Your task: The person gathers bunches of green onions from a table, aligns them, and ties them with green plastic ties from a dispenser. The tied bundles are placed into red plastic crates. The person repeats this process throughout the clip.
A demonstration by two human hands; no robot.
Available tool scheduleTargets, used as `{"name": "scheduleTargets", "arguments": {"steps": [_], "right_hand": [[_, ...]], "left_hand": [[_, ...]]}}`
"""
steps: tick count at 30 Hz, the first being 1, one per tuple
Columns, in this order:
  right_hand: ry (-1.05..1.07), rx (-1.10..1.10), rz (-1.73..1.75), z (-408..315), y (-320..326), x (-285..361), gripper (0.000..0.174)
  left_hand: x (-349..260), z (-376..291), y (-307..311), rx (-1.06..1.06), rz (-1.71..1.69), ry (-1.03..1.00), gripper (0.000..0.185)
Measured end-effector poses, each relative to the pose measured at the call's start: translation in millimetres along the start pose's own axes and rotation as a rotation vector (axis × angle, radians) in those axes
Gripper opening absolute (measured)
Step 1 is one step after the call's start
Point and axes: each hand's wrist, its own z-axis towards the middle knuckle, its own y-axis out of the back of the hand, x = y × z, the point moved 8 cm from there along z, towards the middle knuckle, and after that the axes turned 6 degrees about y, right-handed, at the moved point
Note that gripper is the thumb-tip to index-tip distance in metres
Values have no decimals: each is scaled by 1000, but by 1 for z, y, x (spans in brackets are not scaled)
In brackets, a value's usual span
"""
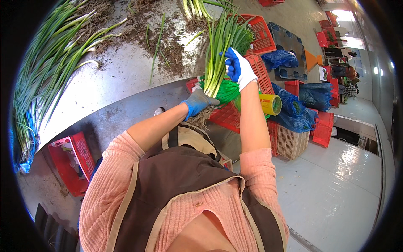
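Observation:
My left hand point(198, 102), in a soiled blue-grey glove, grips a bunch of green onions point(217, 69) near its white root end. The roots point(201, 118) hang out below that hand, and the green leaves point up and away from me. My right hand point(237, 67) wears a white glove with blue-coated fingers. It is beside the leaves on the right, fingers curled; whether anything is pinched in them is unclear. Just under the bunch lies a bundle of green ties or netting point(226, 91). To its right is a yellow roll point(270, 104) bearing writing.
A metal table point(104, 78) carries a large pile of green onions point(53, 60), more onions point(195, 9) and loose soil point(170, 50). Red crates point(258, 33), blue bags point(289, 110), a beige crate point(292, 141) and a dark pallet point(286, 41) stand right. Several people point(346, 72) are farther off.

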Motion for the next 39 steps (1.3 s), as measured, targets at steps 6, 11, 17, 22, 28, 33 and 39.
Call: {"name": "scheduleTargets", "arguments": {"steps": [6, 11, 17, 22, 28, 33, 39], "right_hand": [[-48, 109, -425, -39, -8, -11, 32], [49, 100, -852, -62, -25, -17, 27], [108, 39, -570, -71, -28, -21, 26], [-20, 49, -59, -58, -19, -44, 26], [-84, 176, 789, -34, -6, -43, 20], [219, 166, -626, -101, -89, 52, 51], [803, -213, -577, -157, -42, 80, 51]], "left_hand": [[-1, -1, 5, 11, -29, -4, 35], [-1, -5, 2, 28, 44, 143, 30], [-38, -29, -1, 69, 40, 96, 23], [-31, -25, -6, 137, -289, 96, 18], [-21, -35, -12, 315, -526, 311, 15], [-3, -31, -14, 430, -826, 399, 23], [-40, -43, -34, 596, -1030, 312, 45]]}}
